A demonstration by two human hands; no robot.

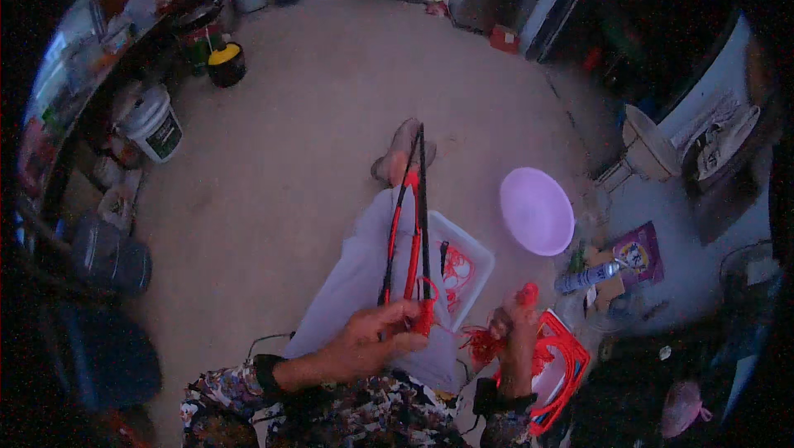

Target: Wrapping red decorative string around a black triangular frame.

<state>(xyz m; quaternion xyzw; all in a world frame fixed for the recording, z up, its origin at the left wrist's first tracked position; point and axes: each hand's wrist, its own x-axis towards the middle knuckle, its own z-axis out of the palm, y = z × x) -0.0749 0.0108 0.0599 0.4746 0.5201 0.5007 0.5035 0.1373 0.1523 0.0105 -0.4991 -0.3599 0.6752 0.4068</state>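
Black and red cords (pixel 424 225) run in a long narrow loop from my left hand (pixel 385 336) out to a point above my shoes (pixel 404 150). The left fingers pinch the near end, where red cord is wound round the strands; what holds the far end I cannot make out. My right hand (pixel 513 324), somewhat blurred, is closed on a red cord (pixel 528 293), with loose red strands beside its fingers. Below it sits a container with red cords (pixel 571 357) hanging over its edge. A white tray (pixel 475 262) with tangled red cord lies beyond, right of my legs.
A lilac basin (pixel 538 212) stands on the floor to the right, near a spray can (pixel 587 277) and a purple packet (pixel 637 256). At the left are a white bucket (pixel 153 126), a black pot with a yellow top (pixel 225 65) and a cluttered shelf.
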